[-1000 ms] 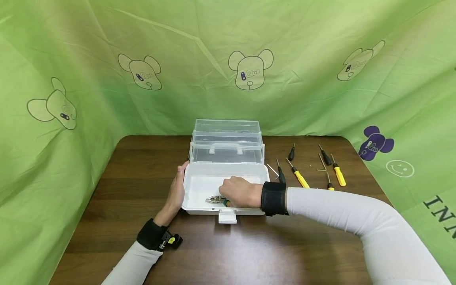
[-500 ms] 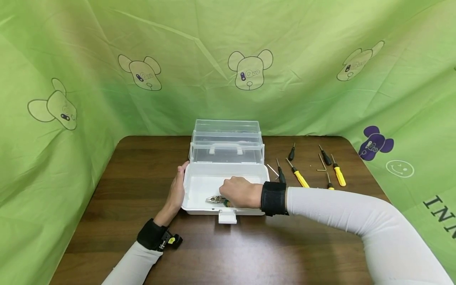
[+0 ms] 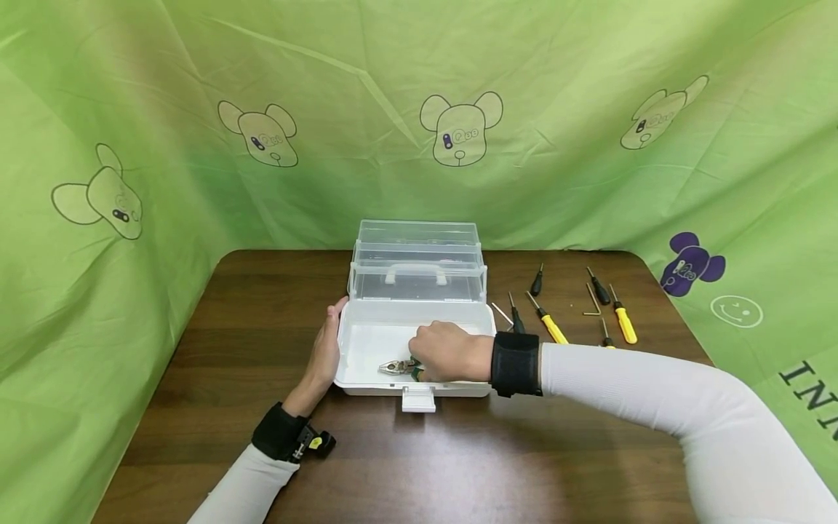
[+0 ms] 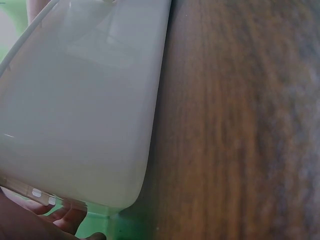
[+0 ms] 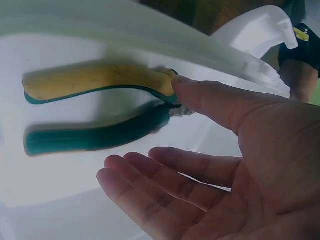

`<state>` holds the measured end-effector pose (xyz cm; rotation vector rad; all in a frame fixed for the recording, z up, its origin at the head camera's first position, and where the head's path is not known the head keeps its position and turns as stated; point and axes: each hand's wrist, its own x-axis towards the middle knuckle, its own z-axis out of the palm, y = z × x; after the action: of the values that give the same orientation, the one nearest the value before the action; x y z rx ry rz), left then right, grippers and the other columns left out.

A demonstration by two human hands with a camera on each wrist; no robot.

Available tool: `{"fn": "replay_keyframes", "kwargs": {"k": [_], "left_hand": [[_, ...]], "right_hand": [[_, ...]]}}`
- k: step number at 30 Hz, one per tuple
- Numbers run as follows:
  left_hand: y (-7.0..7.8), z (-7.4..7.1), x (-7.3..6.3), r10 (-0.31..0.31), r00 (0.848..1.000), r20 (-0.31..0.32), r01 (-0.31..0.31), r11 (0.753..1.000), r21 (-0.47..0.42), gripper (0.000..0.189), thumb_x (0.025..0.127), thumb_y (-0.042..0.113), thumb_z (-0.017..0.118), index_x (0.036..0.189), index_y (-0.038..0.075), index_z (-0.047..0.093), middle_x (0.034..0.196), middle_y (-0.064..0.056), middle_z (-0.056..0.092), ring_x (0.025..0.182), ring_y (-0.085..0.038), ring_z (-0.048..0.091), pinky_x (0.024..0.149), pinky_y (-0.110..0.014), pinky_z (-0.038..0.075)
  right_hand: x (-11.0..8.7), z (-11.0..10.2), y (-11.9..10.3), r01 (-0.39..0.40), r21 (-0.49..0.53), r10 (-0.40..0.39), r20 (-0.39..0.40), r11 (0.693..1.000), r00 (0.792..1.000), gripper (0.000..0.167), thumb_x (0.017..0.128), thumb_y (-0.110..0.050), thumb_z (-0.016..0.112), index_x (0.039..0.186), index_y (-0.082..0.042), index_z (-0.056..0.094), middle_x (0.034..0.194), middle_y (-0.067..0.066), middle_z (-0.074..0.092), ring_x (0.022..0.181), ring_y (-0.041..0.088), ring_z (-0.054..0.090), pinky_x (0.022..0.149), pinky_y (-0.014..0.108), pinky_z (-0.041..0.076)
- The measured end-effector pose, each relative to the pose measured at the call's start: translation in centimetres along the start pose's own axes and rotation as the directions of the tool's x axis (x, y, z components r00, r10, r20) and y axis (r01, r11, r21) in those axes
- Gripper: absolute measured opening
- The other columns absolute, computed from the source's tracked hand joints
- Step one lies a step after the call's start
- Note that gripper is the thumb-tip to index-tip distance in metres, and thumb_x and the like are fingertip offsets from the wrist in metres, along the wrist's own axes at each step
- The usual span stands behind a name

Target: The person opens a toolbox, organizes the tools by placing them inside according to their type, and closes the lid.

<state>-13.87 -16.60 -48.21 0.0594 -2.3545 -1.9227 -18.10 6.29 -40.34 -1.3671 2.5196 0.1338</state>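
A white toolbox (image 3: 373, 336) stands open, its clear tiered trays and lid (image 3: 419, 255) folded up behind it. A pair of pliers (image 3: 395, 367) with yellow and green handles lies on the box floor near the front wall. Over those handles is my right hand (image 3: 448, 352). In the right wrist view, the fingers (image 5: 165, 185) are loosely extended apart from the pliers, and the thumb tip overlaps the upper handle near the pivot. My left hand (image 3: 323, 349) rests along the box's left side; in the left wrist view its fingers (image 4: 70, 220) reach the rear corner.
To the right of the box lie several screwdrivers with yellow handles (image 3: 552, 327) or black handles (image 3: 599, 291), plus hex keys (image 3: 593, 300). The box's front latch (image 3: 417, 399) hangs down. A green curtain (image 3: 353, 175) surrounds the wooden table (image 3: 262, 306).
My right hand has shifted slightly to the right, showing a little more of the pliers. The pliers and my left hand stay in place.
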Motion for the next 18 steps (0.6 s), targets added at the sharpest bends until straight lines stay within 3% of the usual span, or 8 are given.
{"fn": "replay_keyframes", "kwargs": {"k": [9,18], "left_hand": [[-0.1,0.0,0.0,-0.004,1.0,-0.001,0.004,1.0,0.0,0.065,0.118,0.037,0.01,0.163,-0.005,0.03,0.171,-0.025,0.027,0.161,-0.038,0.016,0.13,-0.056,0.011],[0.0,-0.1,0.0,-0.007,1.0,0.0,0.007,1.0,-0.001,0.066,0.118,0.038,0.01,0.163,-0.005,0.031,0.171,-0.024,0.027,0.162,-0.036,0.015,0.131,-0.055,0.01]], "right_hand": [[-2.1,-0.7,0.2,0.028,-0.037,-0.032,-0.095,0.999,0.995,0.036,0.092,-0.036,0.082,0.073,-0.016,0.06,0.072,0.0,0.061,0.059,0.017,0.057,0.055,0.037,0.055],[-5.3,-1.8,1.3,0.051,-0.105,-0.079,-0.278,0.993,0.957,0.033,0.091,-0.031,0.083,0.076,-0.016,0.059,0.068,-0.005,0.052,0.053,0.009,0.046,0.046,0.029,0.043]]}}
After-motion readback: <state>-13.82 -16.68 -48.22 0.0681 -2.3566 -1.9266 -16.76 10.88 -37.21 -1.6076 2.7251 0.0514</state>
